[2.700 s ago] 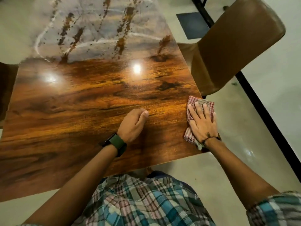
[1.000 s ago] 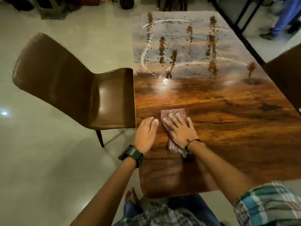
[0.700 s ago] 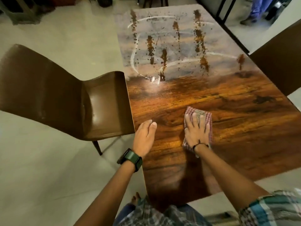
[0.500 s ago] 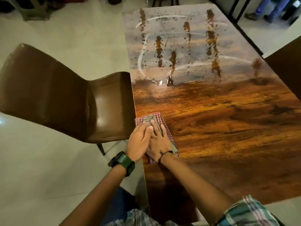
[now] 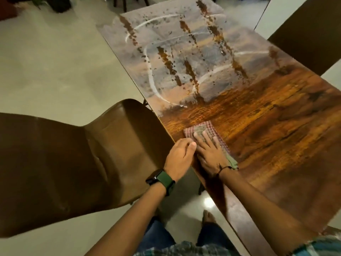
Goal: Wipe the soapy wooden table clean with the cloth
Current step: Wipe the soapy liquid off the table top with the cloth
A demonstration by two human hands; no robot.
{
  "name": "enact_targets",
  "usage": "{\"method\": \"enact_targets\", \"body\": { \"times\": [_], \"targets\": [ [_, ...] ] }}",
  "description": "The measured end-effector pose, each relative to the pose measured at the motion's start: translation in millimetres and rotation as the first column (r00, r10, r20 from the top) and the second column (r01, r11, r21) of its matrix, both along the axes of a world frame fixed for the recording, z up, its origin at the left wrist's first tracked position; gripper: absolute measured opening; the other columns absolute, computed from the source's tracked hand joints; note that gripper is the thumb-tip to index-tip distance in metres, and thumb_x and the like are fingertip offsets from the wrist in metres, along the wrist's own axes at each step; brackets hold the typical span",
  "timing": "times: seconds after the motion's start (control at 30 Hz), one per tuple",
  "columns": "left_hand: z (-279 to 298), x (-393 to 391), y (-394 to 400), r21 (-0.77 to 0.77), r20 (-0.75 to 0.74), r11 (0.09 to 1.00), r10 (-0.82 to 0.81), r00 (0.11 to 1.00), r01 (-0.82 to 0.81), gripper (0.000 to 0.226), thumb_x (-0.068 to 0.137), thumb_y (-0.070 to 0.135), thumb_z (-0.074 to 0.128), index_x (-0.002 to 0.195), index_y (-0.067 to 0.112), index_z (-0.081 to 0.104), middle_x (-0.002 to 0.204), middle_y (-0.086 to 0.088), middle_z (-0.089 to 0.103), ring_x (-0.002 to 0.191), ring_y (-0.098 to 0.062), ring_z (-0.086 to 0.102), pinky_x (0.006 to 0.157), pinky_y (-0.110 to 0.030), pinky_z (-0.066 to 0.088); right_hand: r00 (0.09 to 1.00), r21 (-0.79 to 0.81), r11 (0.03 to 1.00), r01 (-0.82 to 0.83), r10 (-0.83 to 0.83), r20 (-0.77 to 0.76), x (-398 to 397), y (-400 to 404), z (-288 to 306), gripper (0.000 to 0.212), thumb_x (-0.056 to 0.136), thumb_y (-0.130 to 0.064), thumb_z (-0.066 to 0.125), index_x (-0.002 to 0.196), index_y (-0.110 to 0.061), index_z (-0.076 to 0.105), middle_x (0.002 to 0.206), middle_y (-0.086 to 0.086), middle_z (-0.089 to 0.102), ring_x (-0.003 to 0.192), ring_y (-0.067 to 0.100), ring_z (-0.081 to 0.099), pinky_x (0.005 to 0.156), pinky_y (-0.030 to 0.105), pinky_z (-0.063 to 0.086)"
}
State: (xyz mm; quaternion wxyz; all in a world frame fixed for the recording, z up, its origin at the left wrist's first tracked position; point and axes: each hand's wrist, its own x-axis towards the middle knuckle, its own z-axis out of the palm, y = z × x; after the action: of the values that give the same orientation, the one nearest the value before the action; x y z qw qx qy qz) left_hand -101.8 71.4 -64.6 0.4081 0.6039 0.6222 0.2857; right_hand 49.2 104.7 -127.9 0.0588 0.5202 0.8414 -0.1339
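both hands low: right hand [image 5: 209, 153] flat on cloth [image 5: 208, 131]; left hand [image 5: 180, 156] seemingly loosely curled, empty, at table [image 5: 267, 126] edge.

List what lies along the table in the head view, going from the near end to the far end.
Right hand flat on the checked cloth → wiped bare wood → soapy film with white streaks → far edge of the table.
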Motion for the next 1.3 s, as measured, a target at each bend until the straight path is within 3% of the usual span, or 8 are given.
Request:
{"method": "enact_targets", "body": {
  "times": [0.17,0.33,0.53,0.6,0.73,0.87,1.1,1.3],
  "targets": [
    [-1.2,-29.9,10.2,0.003,0.026,1.0,-0.021,0.999,0.021,0.038,0.097,0.032,0.035,0.124,0.01,0.05,0.125,-0.006,0.053,0.111,-0.011,0.045,0.08,-0.007,0.025,0.998,-0.049,0.998,-0.05,0.051,0.02,-1.7,4.3,7.1,0.071,0.094,-0.017,0.038,0.142,-0.03,-0.012,0.153,-0.005,-0.017,0.143,0.02,-0.019,0.116,0.043,-0.011],
    [0.8,-41.7,31.3,-0.036,0.021,0.999,-0.007,1.0,0.008,0.043,0.097,0.034,0.034,0.131,0.01,0.043,0.134,-0.007,0.048,0.123,-0.017,0.043,0.098,-0.023,0.031,0.994,-0.013,0.994,0.111,-0.111,0.02,-14.8,56.9,8.3,0.06,0.098,-0.026,0.031,0.145,-0.045,-0.002,0.158,-0.005,-0.012,0.145,0.019,-0.015,0.114,0.044,-0.008],
    [5.1,-54.9,52.6,-0.031,-0.064,0.998,0.059,0.996,-0.061,0.046,0.096,0.038,0.032,0.132,0.011,0.042,0.136,-0.006,0.047,0.124,-0.016,0.042,0.096,-0.019,0.029,0.965,-0.011,0.965,0.26,-0.26,0.038,-31.7,162.5,5.5,0.054,0.1,-0.032,0.026,0.147,-0.042,0.002,0.159,-0.006,-0.01,0.145,0.02,-0.014,0.116,0.047,-0.006],
    [6.2,-58.5,60.7,-0.042,-0.063,0.991,0.126,0.99,-0.129,0.046,0.096,0.037,0.032,0.132,0.011,0.042,0.137,-0.005,0.046,0.125,-0.016,0.042,0.098,-0.021,0.028,0.976,-0.018,0.978,0.209,-0.207,0.066,-44.9,172.9,6.5,0.055,0.1,-0.036,0.027,0.148,-0.04,0.0,0.159,-0.005,-0.01,0.145,0.021,-0.014,0.116,0.049,-0.007],
    [7.5,-62.8,79.5,-0.083,-0.014,0.963,0.254,0.967,-0.254,0.04,0.097,0.033,0.033,0.128,0.012,0.048,0.133,-0.007,0.05,0.124,-0.019,0.044,0.103,-0.029,0.032,0.984,-0.002,0.984,-0.178,0.178,0.025,-98.4,131.6,-1.3,0.058,0.098,-0.039,0.028,0.149,-0.034,0.001,0.158,-0.005,-0.011,0.145,0.023,-0.015,0.114,0.05,-0.011],
    [6.6,-70.9,90.8,-0.057,-0.001,0.956,0.289,0.957,-0.289,0.031,0.097,0.028,0.035,0.114,0.016,0.057,0.121,-0.004,0.057,0.111,-0.015,0.05,0.093,-0.027,0.038,0.942,-0.027,0.942,-0.334,0.334,-0.009,-110.5,117.6,-5.2,0.056,0.098,-0.04,0.025,0.15,-0.029,0.006,0.158,-0.007,-0.007,0.145,0.019,-0.012,0.116,0.046,-0.01],
    [1.4,-84.4,112.4,-0.091,-0.034,0.948,0.303,0.952,-0.305,0.038,0.097,0.033,0.034,0.126,0.015,0.049,0.131,-0.004,0.051,0.116,-0.01,0.044,0.092,-0.019,0.029,0.993,0.037,0.992,-0.119,0.118,0.006,-137.4,187.8,3.7,0.055,0.099,-0.038,0.023,0.149,-0.034,0.002,0.159,-0.009,-0.003,0.146,0.016,-0.007,0.115,0.047,-0.005],
    [0.2,-108.7,130.9,-0.077,0.042,0.955,0.289,0.956,-0.285,0.036,0.097,0.034,0.034,0.119,0.014,0.054,0.126,-0.004,0.055,0.106,-0.006,0.047,0.09,-0.022,0.034,0.99,-0.022,0.99,-0.139,0.139,-0.006,-101.0,92.1,6.5,0.056,0.092,-0.047,0.005,0.147,-0.034,-0.003,0.156,-0.01,-0.006,0.145,0.02,-0.008,0.113,0.045,-0.012]
  ]
}}
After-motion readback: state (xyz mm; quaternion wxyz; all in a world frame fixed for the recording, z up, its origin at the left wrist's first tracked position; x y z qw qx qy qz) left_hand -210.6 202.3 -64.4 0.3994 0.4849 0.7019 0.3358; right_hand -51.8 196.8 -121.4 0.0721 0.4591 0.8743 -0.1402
